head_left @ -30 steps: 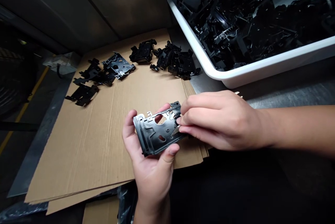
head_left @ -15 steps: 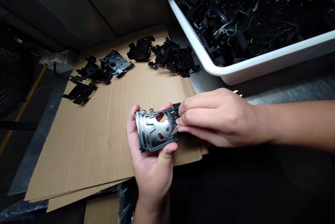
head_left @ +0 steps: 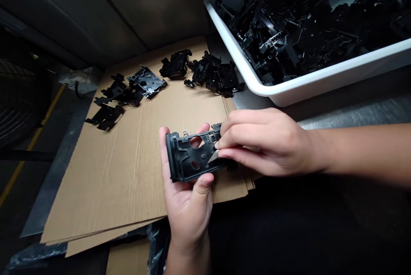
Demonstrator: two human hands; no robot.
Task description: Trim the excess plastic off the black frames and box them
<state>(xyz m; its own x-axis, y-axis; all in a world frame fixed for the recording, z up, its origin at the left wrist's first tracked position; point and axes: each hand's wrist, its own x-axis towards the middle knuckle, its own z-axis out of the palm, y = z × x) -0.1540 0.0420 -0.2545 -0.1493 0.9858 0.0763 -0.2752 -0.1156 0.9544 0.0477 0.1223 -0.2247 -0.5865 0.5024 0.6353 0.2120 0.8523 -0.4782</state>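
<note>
My left hand (head_left: 189,206) is wrapped round a black plastic housing part (head_left: 186,161) from below, thumb along its near edge. The part has a large round hole, a small oval slot and a thick rim at its left end. A pointed silver blade (head_left: 213,156) is pinched between the thumb and fingers of my right hand (head_left: 266,142). Its tip rests on or just over the part's right half; contact is hard to tell. The blade's handle is hidden in my right hand, which also covers the part's right end.
Stacked cardboard sheets (head_left: 128,172) lie under my hands. Several black plastic parts (head_left: 175,64) sit along their far side, with more at the left (head_left: 105,116). A white bin (head_left: 257,88) heaped with black parts stands at the back right on a metal table (head_left: 353,112).
The held part has tilted, so its face has gone from shiny to dark. The blade tip shows more now. My head view has shifted slightly.
</note>
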